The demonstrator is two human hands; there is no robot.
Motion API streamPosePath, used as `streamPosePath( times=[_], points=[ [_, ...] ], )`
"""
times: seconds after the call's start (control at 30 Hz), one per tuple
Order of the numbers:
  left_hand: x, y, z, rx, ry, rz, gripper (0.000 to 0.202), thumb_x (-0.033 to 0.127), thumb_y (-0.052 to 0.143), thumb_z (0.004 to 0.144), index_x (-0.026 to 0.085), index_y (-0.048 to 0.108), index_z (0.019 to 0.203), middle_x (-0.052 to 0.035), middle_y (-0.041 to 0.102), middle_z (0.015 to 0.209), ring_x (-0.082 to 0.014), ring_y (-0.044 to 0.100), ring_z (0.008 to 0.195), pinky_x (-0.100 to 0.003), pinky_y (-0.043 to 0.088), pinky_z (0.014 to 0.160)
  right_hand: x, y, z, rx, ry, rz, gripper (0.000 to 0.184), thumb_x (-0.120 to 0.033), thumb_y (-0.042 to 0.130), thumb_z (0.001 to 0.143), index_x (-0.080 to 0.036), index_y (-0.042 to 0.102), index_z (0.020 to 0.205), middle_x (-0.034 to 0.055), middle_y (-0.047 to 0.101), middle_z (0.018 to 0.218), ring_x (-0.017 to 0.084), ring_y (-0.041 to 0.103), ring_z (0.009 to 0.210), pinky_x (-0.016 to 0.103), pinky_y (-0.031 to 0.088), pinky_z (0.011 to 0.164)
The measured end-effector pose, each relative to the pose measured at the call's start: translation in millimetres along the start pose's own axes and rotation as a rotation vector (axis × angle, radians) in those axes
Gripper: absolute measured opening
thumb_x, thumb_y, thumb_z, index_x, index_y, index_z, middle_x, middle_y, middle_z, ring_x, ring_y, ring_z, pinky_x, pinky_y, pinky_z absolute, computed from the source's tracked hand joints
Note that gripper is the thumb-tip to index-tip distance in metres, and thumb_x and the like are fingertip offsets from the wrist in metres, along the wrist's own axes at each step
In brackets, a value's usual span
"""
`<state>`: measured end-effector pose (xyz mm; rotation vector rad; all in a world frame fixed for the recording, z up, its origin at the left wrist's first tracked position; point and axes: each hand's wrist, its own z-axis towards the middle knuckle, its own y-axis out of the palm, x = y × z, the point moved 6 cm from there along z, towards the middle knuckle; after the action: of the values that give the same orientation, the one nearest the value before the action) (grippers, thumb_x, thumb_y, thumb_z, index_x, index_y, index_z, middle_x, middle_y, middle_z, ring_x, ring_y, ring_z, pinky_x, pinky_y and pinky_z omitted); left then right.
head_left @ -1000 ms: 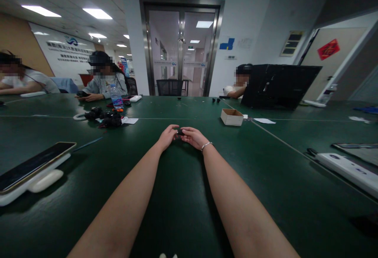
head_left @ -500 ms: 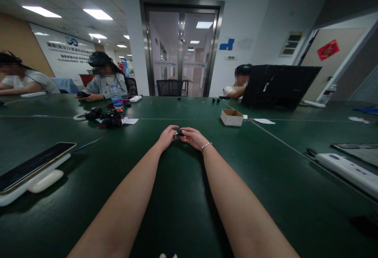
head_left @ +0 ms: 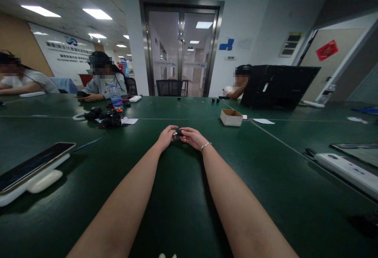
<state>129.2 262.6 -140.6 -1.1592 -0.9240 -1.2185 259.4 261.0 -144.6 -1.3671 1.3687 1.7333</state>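
Observation:
Both of my hands meet over the middle of the green table (head_left: 183, 195). Between them is a small black object with a bright metal end (head_left: 178, 133), too small to name for certain. My right hand (head_left: 192, 137), with a silver bracelet (head_left: 206, 145) at the wrist, pinches its black part. The fingers of my left hand (head_left: 167, 137) are curled closed at the shiny metal end. Fingers hide part of the object.
An open cardboard box (head_left: 231, 118) stands beyond my right hand. Black items (head_left: 108, 118) and a water bottle (head_left: 115, 97) lie to the left. A phone (head_left: 35, 163) is near left, a white power strip (head_left: 348, 173) right. Co-workers sit across, one behind a black monitor (head_left: 277, 87).
My hands and the small black object stay almost in place. The whole view has shifted very slightly.

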Motion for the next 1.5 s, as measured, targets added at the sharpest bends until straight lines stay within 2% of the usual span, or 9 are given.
streamPosePath(
  times=[0.43, 0.53, 0.67, 0.77, 1.3, 1.5],
  points=[
    [9.0, 2.0, -5.0, -0.015, -0.001, 0.002, 0.027, 0.02, 0.044, 0.077, 0.014, 0.057, 0.1, 0.0024, 0.048, 0.057, -0.0076, 0.041, 0.044, -0.018, 0.031, 0.044, 0.7, -1.2, 1.4, -0.015, -0.01, 0.004, 0.013, -0.005, 0.055, 0.08, -0.012, 0.059, 0.09, 0.0049, 0.065, 0.072, 0.009, 0.063, 0.058, 0.018, 0.053, 0.056],
    [8.3, 3.1, -3.9, -0.033, 0.014, -0.01, 0.027, 0.024, 0.04, 0.08, 0.013, 0.058, 0.097, 0.0024, 0.047, 0.054, -0.008, 0.041, 0.044, -0.019, 0.032, 0.044, -0.2, -0.1, 0.2, -0.012, -0.004, -0.002, 0.014, -0.004, 0.054, 0.081, -0.011, 0.059, 0.091, 0.0048, 0.065, 0.072, 0.009, 0.062, 0.057, 0.018, 0.053, 0.057],
    [3.5, 1.8, -0.9, -0.013, 0.001, 0.005, 0.03, 0.018, 0.044, 0.075, 0.015, 0.056, 0.102, 0.0024, 0.05, 0.059, -0.0074, 0.042, 0.045, -0.018, 0.032, 0.044, 0.0, -0.3, 0.1, 0.0, 0.003, 0.005, 0.014, -0.004, 0.056, 0.08, -0.011, 0.059, 0.092, 0.0054, 0.065, 0.073, 0.009, 0.062, 0.057, 0.019, 0.052, 0.058],
    [1.8, 2.0, 0.0, -0.023, -0.004, -0.003, 0.029, 0.02, 0.041, 0.077, 0.015, 0.056, 0.101, 0.0027, 0.048, 0.056, -0.0078, 0.041, 0.045, -0.018, 0.032, 0.044, 0.3, -0.4, 0.7, -0.004, 0.0, 0.001, 0.014, -0.004, 0.055, 0.08, -0.011, 0.059, 0.092, 0.0049, 0.065, 0.071, 0.009, 0.062, 0.056, 0.019, 0.053, 0.057],
    [5.4, 2.2, -2.3, -0.022, 0.005, 0.008, 0.027, 0.02, 0.044, 0.075, 0.015, 0.059, 0.097, 0.0027, 0.048, 0.056, -0.0081, 0.041, 0.046, -0.019, 0.033, 0.046, 1.0, -1.2, 1.5, -0.001, -0.003, 0.006, 0.014, -0.004, 0.056, 0.08, -0.011, 0.059, 0.093, 0.0068, 0.065, 0.075, 0.01, 0.063, 0.061, 0.02, 0.053, 0.058],
    [5.4, 2.0, -2.4, -0.025, 0.027, 0.009, 0.027, 0.022, 0.042, 0.075, 0.015, 0.06, 0.094, 0.0021, 0.048, 0.056, -0.0087, 0.042, 0.047, -0.019, 0.033, 0.047, -0.5, -0.2, 0.1, -0.012, -0.005, 0.007, 0.014, -0.004, 0.056, 0.08, -0.011, 0.059, 0.092, 0.0049, 0.064, 0.07, 0.009, 0.062, 0.058, 0.019, 0.053, 0.057]
  ],
)
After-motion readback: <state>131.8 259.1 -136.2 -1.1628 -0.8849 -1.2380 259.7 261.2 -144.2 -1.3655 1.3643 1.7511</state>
